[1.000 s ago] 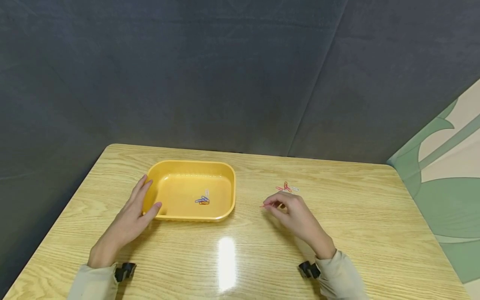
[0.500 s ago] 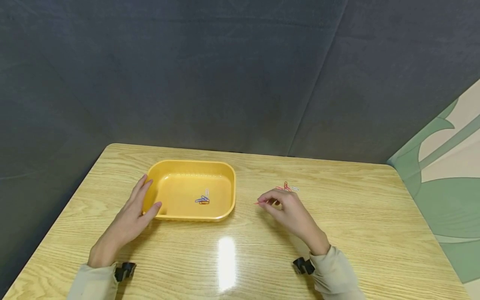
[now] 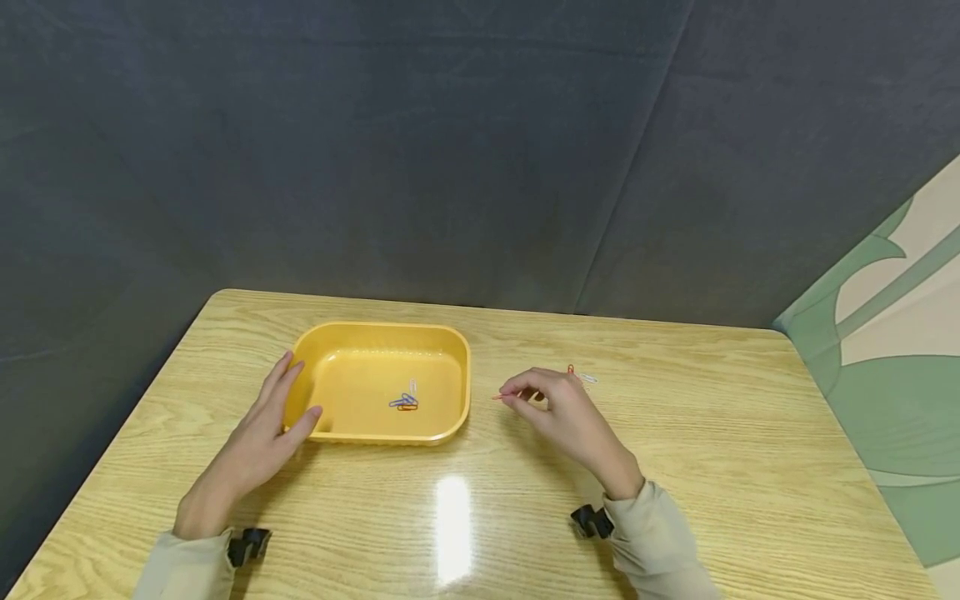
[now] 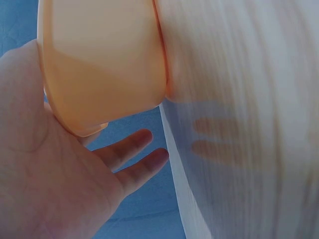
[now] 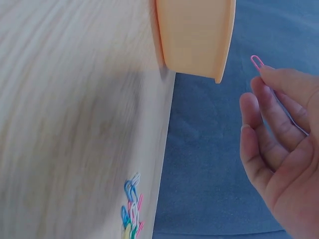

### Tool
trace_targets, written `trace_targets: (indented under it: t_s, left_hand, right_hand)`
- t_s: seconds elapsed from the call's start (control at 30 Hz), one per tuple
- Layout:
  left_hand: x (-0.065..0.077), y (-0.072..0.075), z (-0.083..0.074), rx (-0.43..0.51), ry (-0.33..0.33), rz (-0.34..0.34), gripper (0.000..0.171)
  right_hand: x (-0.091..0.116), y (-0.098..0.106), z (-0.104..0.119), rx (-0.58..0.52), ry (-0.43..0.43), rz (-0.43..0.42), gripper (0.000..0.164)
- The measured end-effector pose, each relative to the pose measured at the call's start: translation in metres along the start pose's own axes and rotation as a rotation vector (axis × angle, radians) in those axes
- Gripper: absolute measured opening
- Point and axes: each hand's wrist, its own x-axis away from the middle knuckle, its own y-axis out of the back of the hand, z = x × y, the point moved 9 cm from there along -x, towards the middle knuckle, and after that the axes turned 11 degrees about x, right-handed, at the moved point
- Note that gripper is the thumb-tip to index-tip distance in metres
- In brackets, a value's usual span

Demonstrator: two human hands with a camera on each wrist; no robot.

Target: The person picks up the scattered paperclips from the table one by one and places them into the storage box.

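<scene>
Likely transfer step: right hand [image 3: 564, 418] pinching pink clip [image 5: 256, 60], should go left into tray [image 3: 351, 390], left hand [image 3: 255, 437] spread against it.

The tabletop [image 3: 497, 354] is free between right hand [image 3: 564, 408] and yellow tray [image 3: 375, 437]; 1 raised side wall [image 3: 463, 383] blocks a low pass.

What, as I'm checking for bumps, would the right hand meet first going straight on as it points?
The right hand, pink paper clip pinched in front, would likely meet the yellow tray; height is unclear, so it might pass over.
</scene>
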Motion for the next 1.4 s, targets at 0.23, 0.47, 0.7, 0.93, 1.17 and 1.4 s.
trace_targets:
  t_s: [0.23, 0.47, 0.7, 0.93, 1.17, 1.4]
  left_hand:
    - [0.000, 0.001, 0.001, -0.002, -0.003, -0.008, 0.076]
    - [0.001, 0.000, 0.001, -0.002, 0.002, -0.005, 0.076]
    - [0.001, 0.001, 0.000, -0.005, 0.003, -0.008, 0.076]
    - [0.000, 0.001, 0.001, -0.010, 0.005, -0.007, 0.076]
    - [0.000, 0.001, 0.001, -0.007, 0.006, -0.005, 0.076]
    - [-0.001, -0.001, 0.002, -0.001, 0.006, -0.001, 0.076]
  right_hand:
    - [-0.007, -0.004, 0.010, 0.005, 0.039, 0.014, 0.007]
    - [-0.015, -0.007, 0.018, 0.003, 0.053, 0.026, 0.007]
    - [-0.026, -0.009, 0.027, -0.021, 0.078, 0.012, 0.007]
    - [-0.033, -0.015, 0.032, -0.037, 0.091, 0.020, 0.007]
    - [-0.039, -0.022, 0.037, -0.075, 0.103, 0.045, 0.009]
    - [-0.042, -0.029, 0.042, -0.092, 0.128, 0.041, 0.008]
